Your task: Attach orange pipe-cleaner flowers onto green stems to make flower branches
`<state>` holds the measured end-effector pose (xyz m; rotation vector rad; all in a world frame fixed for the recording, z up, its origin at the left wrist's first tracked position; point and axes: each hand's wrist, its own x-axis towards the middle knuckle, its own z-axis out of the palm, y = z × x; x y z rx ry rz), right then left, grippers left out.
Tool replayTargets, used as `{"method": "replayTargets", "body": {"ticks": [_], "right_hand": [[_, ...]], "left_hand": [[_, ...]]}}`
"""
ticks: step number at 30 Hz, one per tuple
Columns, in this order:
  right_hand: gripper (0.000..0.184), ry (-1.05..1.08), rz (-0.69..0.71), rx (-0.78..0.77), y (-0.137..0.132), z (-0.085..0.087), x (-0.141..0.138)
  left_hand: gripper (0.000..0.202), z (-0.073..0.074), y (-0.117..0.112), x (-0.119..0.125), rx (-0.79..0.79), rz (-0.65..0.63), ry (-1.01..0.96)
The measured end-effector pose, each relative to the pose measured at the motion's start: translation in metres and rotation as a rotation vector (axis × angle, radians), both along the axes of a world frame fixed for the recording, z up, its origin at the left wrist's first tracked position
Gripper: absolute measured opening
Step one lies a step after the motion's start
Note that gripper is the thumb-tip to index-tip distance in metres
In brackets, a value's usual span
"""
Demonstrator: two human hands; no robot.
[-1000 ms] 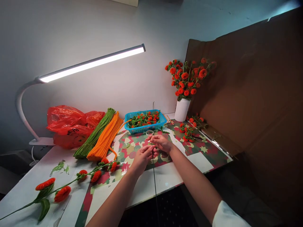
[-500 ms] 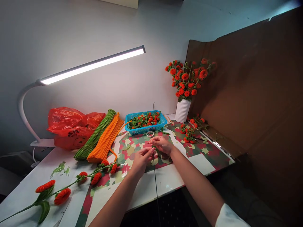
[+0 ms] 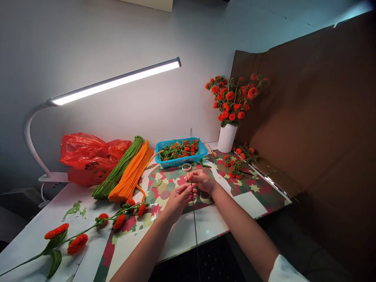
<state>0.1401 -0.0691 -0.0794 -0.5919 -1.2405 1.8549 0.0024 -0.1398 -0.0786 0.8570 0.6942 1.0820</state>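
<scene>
The left hand and right hand pinch close together.

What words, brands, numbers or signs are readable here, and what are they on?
No text can be read for certain.
Red plastic bag: dark printed marks, too blurred and creased to read.
Lamp, blue basket, white vase: no lettering visible.

Thin dark stem — long, nearly straight, pinched in fingers, reaching past table edge
</scene>
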Motion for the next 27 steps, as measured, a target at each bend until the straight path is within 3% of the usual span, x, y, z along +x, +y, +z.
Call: {"method": "replayTargets", "body": {"ticks": [7,20,23,27], "right_hand": [[0.042,-0.015,-0.014,0.017,-0.001,0.001,-0.002],[0.036,0.03,-0.014,-0.01,-0.007,0.004,-0.001],[0.035,0.032,0.015,0.006,-0.008,0.013,0.003],[0.035,0.085,0.088,0.128,-0.012,0.041,0.011]], "left_hand": [[0.022,0.0,-0.001,-0.001,0.067,0.096,0.123],[0.032,0.006,-0.003,0.0,-0.023,0.076,-0.007],[0.033,0.015,-0.006,0.004,-0.053,0.041,-0.01],[0.025,0.039,-0.016,0.014,-0.044,-0.057,-0.038]]}}
